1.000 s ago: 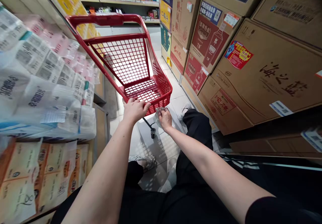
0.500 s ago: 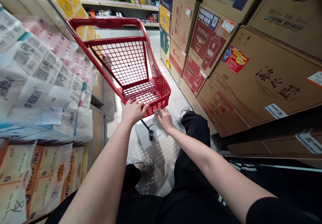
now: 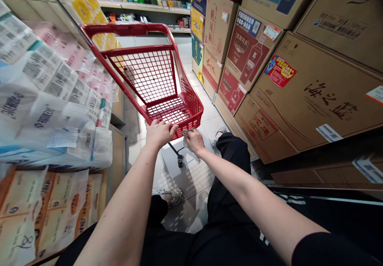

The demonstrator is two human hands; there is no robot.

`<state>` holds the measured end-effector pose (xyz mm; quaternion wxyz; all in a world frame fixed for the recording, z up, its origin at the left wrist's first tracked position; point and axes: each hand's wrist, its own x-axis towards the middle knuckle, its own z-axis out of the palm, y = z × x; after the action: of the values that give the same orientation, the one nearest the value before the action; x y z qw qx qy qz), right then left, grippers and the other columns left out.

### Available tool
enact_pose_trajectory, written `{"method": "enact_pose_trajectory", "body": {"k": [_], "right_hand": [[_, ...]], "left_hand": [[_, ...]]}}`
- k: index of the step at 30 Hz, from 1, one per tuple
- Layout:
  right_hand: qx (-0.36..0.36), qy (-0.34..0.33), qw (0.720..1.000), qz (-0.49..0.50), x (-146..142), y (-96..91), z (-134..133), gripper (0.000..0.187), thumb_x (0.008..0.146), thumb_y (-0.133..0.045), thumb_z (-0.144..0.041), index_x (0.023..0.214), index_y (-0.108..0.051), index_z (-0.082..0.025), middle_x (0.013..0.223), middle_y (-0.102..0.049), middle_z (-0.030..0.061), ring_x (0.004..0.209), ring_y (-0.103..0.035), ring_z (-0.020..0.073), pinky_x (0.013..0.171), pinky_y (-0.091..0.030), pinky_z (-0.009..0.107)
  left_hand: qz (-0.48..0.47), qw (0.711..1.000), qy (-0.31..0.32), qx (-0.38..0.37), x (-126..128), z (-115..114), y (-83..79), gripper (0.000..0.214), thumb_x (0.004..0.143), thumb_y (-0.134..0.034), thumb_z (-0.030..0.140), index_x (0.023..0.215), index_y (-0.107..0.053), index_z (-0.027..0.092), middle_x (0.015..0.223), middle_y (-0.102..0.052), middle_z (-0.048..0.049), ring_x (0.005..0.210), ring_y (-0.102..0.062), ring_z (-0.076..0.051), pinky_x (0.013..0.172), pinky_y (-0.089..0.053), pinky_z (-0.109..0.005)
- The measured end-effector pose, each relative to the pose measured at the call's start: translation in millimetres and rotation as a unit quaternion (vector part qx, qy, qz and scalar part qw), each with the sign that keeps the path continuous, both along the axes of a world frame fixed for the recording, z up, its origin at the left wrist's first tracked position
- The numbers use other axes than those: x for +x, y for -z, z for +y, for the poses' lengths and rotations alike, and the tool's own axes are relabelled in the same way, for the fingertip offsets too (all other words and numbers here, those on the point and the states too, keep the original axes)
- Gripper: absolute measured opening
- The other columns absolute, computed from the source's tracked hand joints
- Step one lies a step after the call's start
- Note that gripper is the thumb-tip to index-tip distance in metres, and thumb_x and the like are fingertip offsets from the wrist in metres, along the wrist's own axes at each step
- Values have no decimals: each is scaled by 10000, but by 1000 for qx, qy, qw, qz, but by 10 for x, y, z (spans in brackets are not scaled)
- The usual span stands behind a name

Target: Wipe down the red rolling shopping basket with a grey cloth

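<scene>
A red plastic shopping cart (image 3: 140, 52) stands in the aisle, its grid basket low and its handle at the far end. My left hand (image 3: 160, 133) is closed over the near rim of the basket. Just to the right, my right hand (image 3: 194, 140) pinches a crumpled, pale cloth or wipe (image 3: 188, 133) close to the basket's front corner; the cloth is partly hidden by the fingers. Whether the cloth touches the cart is hard to tell. One caster wheel (image 3: 180, 161) shows beneath the basket.
Stacked cardboard cartons (image 3: 323, 98) line the right side. On the left are wrapped tissue packs (image 3: 54, 118) and orange-and-cream packs (image 3: 56, 206). Stocked shelves (image 3: 143, 4) cross the far end. My legs and shoes (image 3: 220, 130) straddle the tiled floor.
Almost nothing differs. The right hand and cloth have shifted very slightly at the basket's corner; the left hand keeps its place on the rim.
</scene>
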<state>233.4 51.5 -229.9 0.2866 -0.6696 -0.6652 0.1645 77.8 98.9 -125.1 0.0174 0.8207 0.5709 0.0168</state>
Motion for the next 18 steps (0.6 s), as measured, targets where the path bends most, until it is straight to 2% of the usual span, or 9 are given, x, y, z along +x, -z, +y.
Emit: {"method": "enact_pose_trajectory", "body": {"k": [5,11,14,18], "right_hand": [[-38,54,997,40,-117,133,-85,261,897,-608,-225,1125,-735,-220,1137,-691,77,1001,-653,194,929,-473,271],[-48,101,990,85,-360,209,55,275,949,-522,-220,1124,-726,-163,1155,-690,102,1032,-641,186,955,-458,259],[-39,82,993,74,-391,242,74,302,950,-494,-188,1157,-711,-159,1226,-654,111,1095,-613,188,968,-450,254],[-48,19,996,70,-314,247,2,321,919,-531,-164,1184,-709,-192,1246,-648,96,1122,-605,193,998,-441,260]], "left_hand": [[-6,1000,2,1,28,-49,-30,571,939,-264,576,1008,-726,247,1144,-702,-104,1130,-498,-338,1007,-290,-582],[-17,1000,1,-1,66,-55,0,586,944,-246,571,1028,-728,249,1147,-696,-112,1172,-473,-349,1006,-287,-559],[-13,1000,-2,-3,59,-23,23,597,943,-235,577,1033,-723,245,1155,-692,-116,1163,-479,-346,985,-314,-546],[-8,1000,0,0,30,3,24,595,937,-240,592,1034,-722,257,1147,-696,-113,1143,-492,-342,1008,-284,-582]]}}
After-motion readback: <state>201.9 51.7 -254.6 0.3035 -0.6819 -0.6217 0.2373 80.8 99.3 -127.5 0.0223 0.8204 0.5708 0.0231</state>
